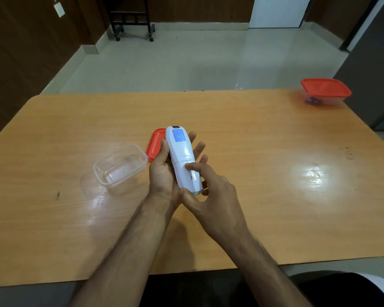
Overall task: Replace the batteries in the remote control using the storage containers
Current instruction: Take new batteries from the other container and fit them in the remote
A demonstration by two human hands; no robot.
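A white remote control (179,151) with a blue label lies back side up in my left hand (162,173), above the middle of the wooden table (264,173). My right hand (211,191) grips its near end, the index finger pressing on the battery cover and the thumb under the bottom edge. A clear open container (120,166) stands empty to the left, its red lid (155,144) lying beside it behind my left hand. A second container with a red lid (325,90) on it sits at the far right corner, with something dark inside.
The table's near edge runs just in front of my body. A grey cabinet (372,69) stands past the table's right end. A black wheeled stand (131,21) is across the floor at the back.
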